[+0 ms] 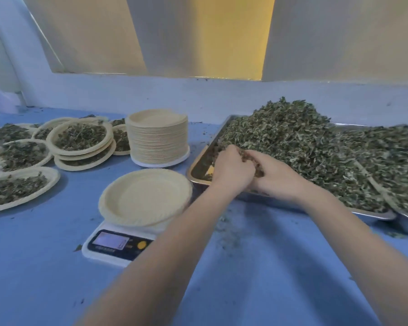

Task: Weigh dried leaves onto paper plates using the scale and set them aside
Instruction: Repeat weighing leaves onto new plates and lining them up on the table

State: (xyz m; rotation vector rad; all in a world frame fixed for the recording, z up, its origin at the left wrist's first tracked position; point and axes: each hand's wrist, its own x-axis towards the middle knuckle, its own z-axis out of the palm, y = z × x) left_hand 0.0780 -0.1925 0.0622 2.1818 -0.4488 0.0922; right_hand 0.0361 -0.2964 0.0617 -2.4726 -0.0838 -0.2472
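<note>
Over tray, hands cupping leaves

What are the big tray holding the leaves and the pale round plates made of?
The large shiny rectangular tray looks like metal, probably stainless steel: silvery, reflective, with a rolled rim. The pale beige round plate on the scale and the tall stack of the same plates look like matte pressed paper, thin with ribbed rims.

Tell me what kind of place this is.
Probably a small herb or tea packing workroom: a metal tray heaped with dried leaves, a digital scale bearing an empty paper plate, and many filled plates set aside on a blue table.
</note>
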